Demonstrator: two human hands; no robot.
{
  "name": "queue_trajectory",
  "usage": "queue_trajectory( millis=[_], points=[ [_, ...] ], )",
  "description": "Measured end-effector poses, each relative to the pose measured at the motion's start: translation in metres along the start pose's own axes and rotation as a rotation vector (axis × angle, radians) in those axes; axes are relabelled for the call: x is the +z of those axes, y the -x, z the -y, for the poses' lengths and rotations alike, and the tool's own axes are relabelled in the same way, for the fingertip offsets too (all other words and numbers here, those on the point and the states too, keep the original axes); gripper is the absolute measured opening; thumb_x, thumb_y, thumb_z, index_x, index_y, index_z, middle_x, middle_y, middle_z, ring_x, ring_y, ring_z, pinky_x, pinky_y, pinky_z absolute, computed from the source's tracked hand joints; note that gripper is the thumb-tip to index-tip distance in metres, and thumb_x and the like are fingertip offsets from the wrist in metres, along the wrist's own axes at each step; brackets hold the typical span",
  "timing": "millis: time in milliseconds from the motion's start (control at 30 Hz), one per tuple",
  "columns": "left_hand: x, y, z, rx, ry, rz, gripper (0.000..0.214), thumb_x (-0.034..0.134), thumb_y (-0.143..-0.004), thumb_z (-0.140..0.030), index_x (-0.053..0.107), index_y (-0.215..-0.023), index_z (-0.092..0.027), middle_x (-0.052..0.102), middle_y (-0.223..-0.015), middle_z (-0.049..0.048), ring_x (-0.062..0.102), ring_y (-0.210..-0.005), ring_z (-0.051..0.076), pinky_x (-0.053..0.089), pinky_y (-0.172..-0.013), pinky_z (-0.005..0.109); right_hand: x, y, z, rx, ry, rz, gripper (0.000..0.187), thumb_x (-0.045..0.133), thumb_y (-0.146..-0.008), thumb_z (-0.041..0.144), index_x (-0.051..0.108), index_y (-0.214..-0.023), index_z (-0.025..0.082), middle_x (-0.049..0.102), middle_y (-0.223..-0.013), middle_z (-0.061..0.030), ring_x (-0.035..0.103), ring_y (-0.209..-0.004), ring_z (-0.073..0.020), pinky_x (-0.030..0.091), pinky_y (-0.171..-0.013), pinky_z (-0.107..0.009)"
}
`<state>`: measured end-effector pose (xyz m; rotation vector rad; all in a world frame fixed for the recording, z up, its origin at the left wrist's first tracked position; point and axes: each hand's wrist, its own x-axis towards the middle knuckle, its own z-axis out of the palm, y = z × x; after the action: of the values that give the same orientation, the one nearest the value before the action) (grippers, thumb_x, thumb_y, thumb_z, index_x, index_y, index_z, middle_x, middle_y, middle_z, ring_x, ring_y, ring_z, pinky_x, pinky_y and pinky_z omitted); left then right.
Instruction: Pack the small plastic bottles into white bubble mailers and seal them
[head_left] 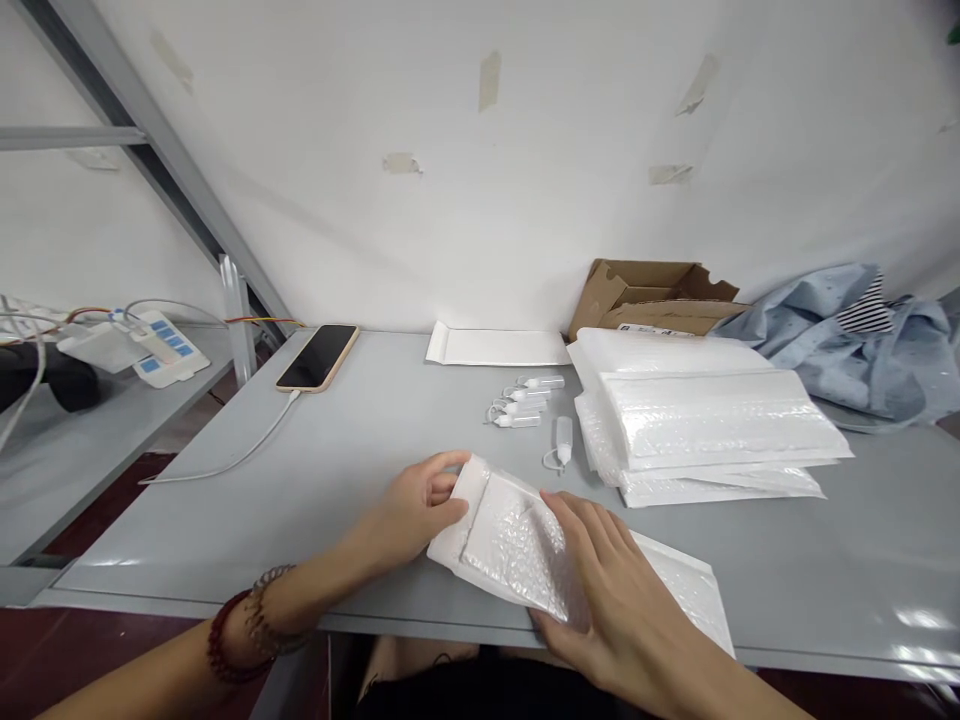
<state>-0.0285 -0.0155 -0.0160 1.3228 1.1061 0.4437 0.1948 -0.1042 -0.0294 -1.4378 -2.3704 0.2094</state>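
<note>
A white bubble mailer [514,535] lies slantwise near the front edge of the grey table, its left end slightly raised. My left hand [420,505] pinches that end between thumb and fingers. Across the mailer's middle, my right hand [607,575] grips it with the thumb at the near edge and the fingers over the far edge. Part of a white mailer [686,585] shows beyond my right hand; whether it is the same piece is hidden. Behind the hands lie several small clear dropper bottles [521,405], and one single bottle [563,440] sits closer to me.
A stack of bubble mailers [712,420] lies to the right, before an open cardboard box [645,290] and blue cloth [840,330]. One flat white mailer [502,347] rests by the wall. At left are a charging phone [319,357] and a power strip [169,350].
</note>
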Motion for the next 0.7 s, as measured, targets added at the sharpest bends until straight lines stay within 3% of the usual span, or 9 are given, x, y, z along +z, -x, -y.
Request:
queue_trajectory(
  millis=[100,200,267,367,567,700],
  points=[
    [0.0,0.0,-0.008,-0.129,0.228,0.057,0.07,0.064,-0.069,-0.017,0.036,-0.134,-0.016,0.072,-0.089,0.0058,0.068,-0.074,0.019,0.051,-0.065,0.027,-0.001,0.0,-0.003,-0.012,-0.001,-0.024,0.077,0.058,-0.072,0.027,0.023,-0.139,0.013,0.044,-0.125,-0.0172,0.044,-0.11,-0.0295,0.046,-0.089,-0.048],
    [0.004,-0.001,-0.01,-0.166,0.288,0.131,0.063,0.067,-0.063,-0.014,0.05,-0.124,-0.014,0.072,-0.084,0.0048,0.067,-0.073,0.019,0.051,-0.064,0.026,-0.003,0.001,-0.005,-0.027,0.001,-0.047,0.077,0.057,-0.071,0.027,0.023,-0.138,0.011,0.045,-0.124,-0.0179,0.044,-0.111,-0.0303,0.046,-0.088,-0.049],
    [0.008,-0.002,-0.012,-0.179,0.228,0.182,0.047,0.067,-0.06,-0.013,0.062,-0.107,-0.013,0.071,-0.083,0.0043,0.066,-0.076,0.02,0.05,-0.063,0.025,-0.003,0.0,-0.004,-0.037,-0.005,-0.053,0.079,0.057,-0.069,0.026,0.022,-0.138,0.011,0.045,-0.124,-0.0184,0.044,-0.11,-0.0307,0.046,-0.087,-0.049],
    [0.015,-0.003,-0.012,-0.174,0.098,0.195,0.028,0.068,-0.058,-0.013,0.067,-0.086,-0.014,0.07,-0.078,0.0022,0.065,-0.076,0.02,0.048,-0.058,0.021,-0.004,-0.003,-0.001,-0.056,-0.007,-0.057,0.08,0.055,-0.067,0.023,0.022,-0.138,0.01,0.044,-0.125,-0.0186,0.045,-0.109,-0.0306,0.046,-0.087,-0.049],
    [0.027,-0.005,-0.01,-0.123,0.017,0.163,0.011,0.063,-0.065,-0.018,0.066,-0.075,-0.015,0.064,-0.058,0.0002,0.06,-0.051,0.015,0.043,-0.042,0.02,-0.008,-0.005,0.002,-0.084,0.045,-0.075,0.078,0.052,-0.064,0.019,0.025,-0.136,0.008,0.047,-0.123,-0.019,0.047,-0.105,-0.0303,0.047,-0.084,-0.047],
    [0.028,-0.009,-0.013,-0.117,-0.092,0.19,0.013,0.058,-0.071,-0.024,0.059,-0.063,-0.015,0.053,-0.042,-0.0029,0.052,-0.036,0.012,0.037,-0.035,0.019,-0.011,-0.006,-0.003,-0.106,0.099,-0.097,0.063,0.046,-0.07,0.014,0.031,-0.13,0.009,0.056,-0.113,-0.0163,0.054,-0.096,-0.0266,0.051,-0.077,-0.041]
  ],
)
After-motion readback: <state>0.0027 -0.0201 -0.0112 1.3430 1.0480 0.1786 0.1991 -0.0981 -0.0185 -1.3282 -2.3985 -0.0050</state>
